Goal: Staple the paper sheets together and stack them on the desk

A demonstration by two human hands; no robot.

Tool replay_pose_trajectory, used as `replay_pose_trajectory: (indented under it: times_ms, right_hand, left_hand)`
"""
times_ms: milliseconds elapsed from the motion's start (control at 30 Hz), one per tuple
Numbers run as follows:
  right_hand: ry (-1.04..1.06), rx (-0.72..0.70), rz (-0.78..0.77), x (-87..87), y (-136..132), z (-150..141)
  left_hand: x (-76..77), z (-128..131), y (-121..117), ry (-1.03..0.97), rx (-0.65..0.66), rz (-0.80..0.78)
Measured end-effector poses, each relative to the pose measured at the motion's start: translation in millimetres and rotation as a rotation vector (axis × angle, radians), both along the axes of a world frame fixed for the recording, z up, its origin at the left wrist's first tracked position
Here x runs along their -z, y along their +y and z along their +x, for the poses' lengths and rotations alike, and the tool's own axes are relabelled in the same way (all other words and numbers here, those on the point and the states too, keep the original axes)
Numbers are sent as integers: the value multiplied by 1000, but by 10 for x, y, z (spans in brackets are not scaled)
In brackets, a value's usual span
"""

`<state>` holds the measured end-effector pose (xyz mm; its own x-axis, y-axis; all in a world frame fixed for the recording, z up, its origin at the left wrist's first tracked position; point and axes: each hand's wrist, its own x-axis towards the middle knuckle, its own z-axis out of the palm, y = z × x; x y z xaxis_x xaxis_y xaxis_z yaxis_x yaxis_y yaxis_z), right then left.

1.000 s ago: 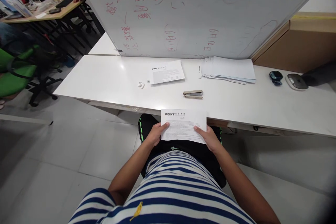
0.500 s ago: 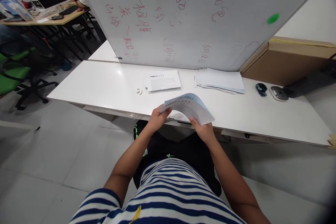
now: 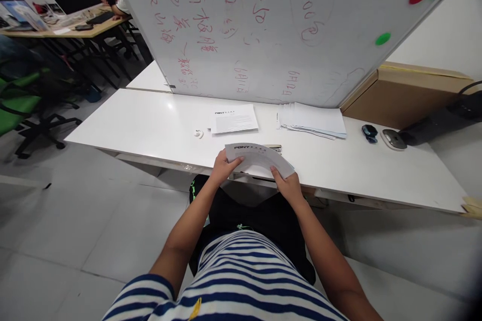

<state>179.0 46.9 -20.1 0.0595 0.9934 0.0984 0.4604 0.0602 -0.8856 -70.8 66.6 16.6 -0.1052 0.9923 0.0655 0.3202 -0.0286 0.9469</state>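
Both my hands hold printed sheets of paper (image 3: pixel 256 157) with a "PONY" heading, bowed upward in the middle, over the front edge of the white desk (image 3: pixel 124 118). My left hand (image 3: pixel 225 166) is closed on the left end, thumb on top. Around the right end my right hand (image 3: pixel 289 186) is closed, its thumb also on the printed side. Just behind the held paper, a small dark and light object (image 3: pixel 276 149) shows partly; its kind is hidden. Farther back lie other printed sheets (image 3: pixel 235 119) and a larger stack of paper (image 3: pixel 314 119).
A whiteboard (image 3: pixel 263 25) with red writing stands along the desk's back. White earphones (image 3: pixel 198 133) lie left. At right are a cardboard box (image 3: pixel 399 95), a dark watch-like item (image 3: pixel 369 133) and an oval device (image 3: pixel 393 139). Another person (image 3: pixel 120 6) sits far left.
The held sheets have flattened and tipped, so the blue underside no longer shows. The small object behind them has come into view. Both hands keep their grip.
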Motion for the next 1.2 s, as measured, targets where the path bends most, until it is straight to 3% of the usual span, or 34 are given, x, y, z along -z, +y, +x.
replay_pose_trajectory:
  times_ms: [167,433,633,833,1000,1200]
  right_hand:
    - [-6,-9,31,9,21,6]
    - [44,-37,48,25,35,40]
    - [42,-65,44,-15,33,40]
    - [61,-62,-14,2,56,58]
    - [113,-69,-39,7,77,58]
    - [149,-68,-70,-67,54,27]
  left_hand:
    - [-68,-62,18,178,81,129]
    - [-9,-125,37,-266,246,-153]
    - [-19,-137,82,-358,206,-70]
    - [-82,-143,68,-250,300,-148]
    - [-62,-115,76,-335,283,-110]
    - [-51,-79,55,-214,272,-182]
